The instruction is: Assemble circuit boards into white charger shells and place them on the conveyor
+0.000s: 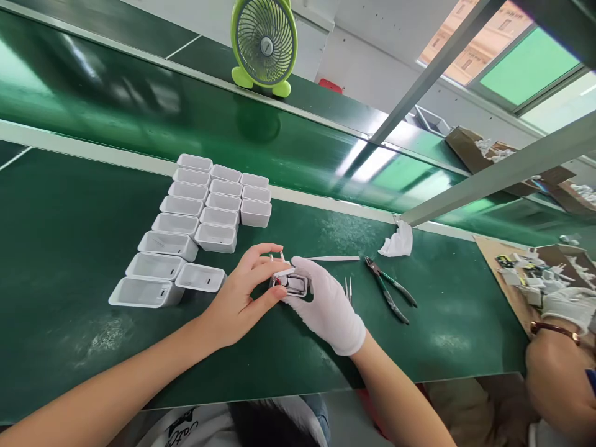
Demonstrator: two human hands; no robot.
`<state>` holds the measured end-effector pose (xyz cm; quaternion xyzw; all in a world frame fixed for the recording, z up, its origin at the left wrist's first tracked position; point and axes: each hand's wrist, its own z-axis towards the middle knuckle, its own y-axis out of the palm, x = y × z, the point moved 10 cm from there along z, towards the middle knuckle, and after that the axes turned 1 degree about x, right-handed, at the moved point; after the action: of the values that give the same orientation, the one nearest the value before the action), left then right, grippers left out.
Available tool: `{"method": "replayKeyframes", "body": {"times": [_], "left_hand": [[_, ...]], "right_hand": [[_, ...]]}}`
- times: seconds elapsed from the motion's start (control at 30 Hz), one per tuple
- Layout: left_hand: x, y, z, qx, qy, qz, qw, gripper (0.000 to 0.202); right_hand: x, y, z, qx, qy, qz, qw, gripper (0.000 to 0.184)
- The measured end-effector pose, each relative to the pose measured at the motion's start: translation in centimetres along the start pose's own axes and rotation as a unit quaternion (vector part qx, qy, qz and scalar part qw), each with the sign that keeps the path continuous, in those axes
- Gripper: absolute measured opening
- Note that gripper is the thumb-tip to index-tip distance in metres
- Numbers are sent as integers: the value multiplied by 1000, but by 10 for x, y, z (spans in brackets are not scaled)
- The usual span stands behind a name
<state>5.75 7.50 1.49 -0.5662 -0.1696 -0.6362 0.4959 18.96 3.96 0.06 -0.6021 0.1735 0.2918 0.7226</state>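
In front of me I hold a small white plug-in charger housing [298, 285] between both hands. Its open side shows dark and red parts inside, and metal plug prongs stick out at the far side. My bare left hand [246, 292] grips it from the left with thumb and fingers. My right hand [328, 304], in a white glove, is closed around its right side. Just beyond the glove lie tweezers [349, 290], partly hidden, and a thin white strip [338, 257]. Cutting pliers [390, 288] with dark green handles rest farther right, handles apart.
Rows of open white plastic cases [174, 223] stand left of my hands. A crumpled white cloth or glove [397, 241] lies by the post. A green fan [266, 46] sits on the shelf. At right, a co-worker's gloved hand [568, 307] is near cardboard [500, 248] with white parts.
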Motion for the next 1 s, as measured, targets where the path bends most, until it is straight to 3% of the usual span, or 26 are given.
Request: {"method": "replayKeyframes", "body": {"times": [0.17,0.3,0.47,0.6,0.7,0.77,0.83,1.0], "left_hand": [[12,-3,1,9,43,20,999,26],[27,-2,1,18,95,40,994,23],[16,4,3,-2,37,39,999,33],[7,8,3,-14,3,2,1000,40],[7,7,2,-2,21,-26,999,49],[6,4,1,16,32,-63,997,53],[3,-4,0,55,32,-118,991,44],[-6,-27,-5,164,13,-237,957,26]], "right_hand": [[-3,-2,3,10,-21,14,1000,58],[-9,-4,6,12,-48,17,999,49],[-8,-8,6,21,-65,-8,998,33],[-26,-3,5,11,-178,-81,981,26],[-35,1,2,21,-237,-128,963,30],[-33,0,-1,30,-234,-139,962,30],[-29,-3,-7,18,-222,-110,969,27],[0,-15,-12,-2,-86,39,996,13]]}}
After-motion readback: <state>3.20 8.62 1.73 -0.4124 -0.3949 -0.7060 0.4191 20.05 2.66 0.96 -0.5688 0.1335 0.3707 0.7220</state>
